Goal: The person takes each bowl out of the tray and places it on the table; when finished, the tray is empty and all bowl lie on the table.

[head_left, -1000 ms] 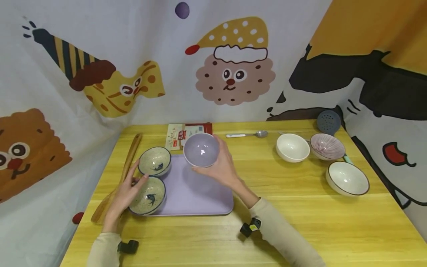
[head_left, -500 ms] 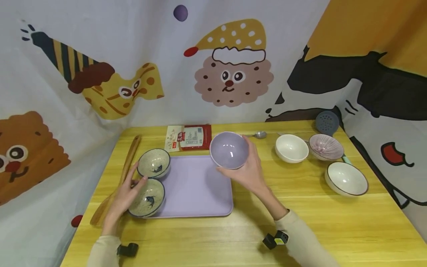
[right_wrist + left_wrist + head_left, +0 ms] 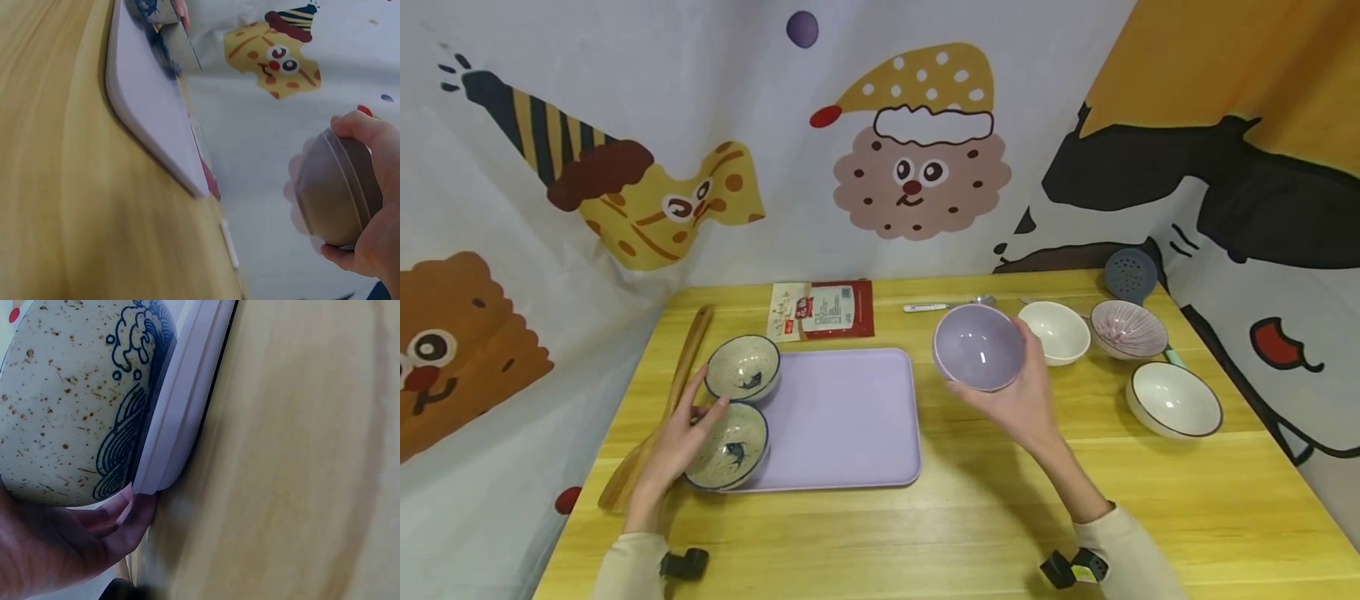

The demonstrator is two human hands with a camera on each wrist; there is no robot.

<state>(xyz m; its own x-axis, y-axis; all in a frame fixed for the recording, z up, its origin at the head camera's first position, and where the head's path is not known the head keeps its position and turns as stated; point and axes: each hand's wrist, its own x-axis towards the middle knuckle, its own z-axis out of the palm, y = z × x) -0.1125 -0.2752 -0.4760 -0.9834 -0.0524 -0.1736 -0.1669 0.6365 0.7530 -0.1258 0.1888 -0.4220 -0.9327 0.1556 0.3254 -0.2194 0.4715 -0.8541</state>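
My right hand (image 3: 1026,400) grips a lavender bowl (image 3: 978,347) by its side, off the table to the right of the lavender tray (image 3: 842,421). The right wrist view shows that bowl (image 3: 334,187) from outside, between thumb and fingers. Two speckled bowls with blue fish inside, a back one (image 3: 743,367) and a front one (image 3: 730,446), stand along the tray's left side. Against their left sides rests my left hand (image 3: 673,446), its fingers loosely bent. In the left wrist view its fingertips reach the tray's edge, below a speckled bowl (image 3: 69,406); their contact is partly hidden.
At right stand a white bowl (image 3: 1058,335), a striped bowl (image 3: 1127,329) and a dark-rimmed bowl (image 3: 1174,400), near a grey slotted ladle (image 3: 1130,275). A food packet (image 3: 822,309) and spoon (image 3: 928,307) lie at the back, a wooden spatula (image 3: 681,367) at left.
My right hand has carried the lavender bowl rightward, from over the tray's back edge to beyond its right side. My left hand has stayed by the speckled bowls.
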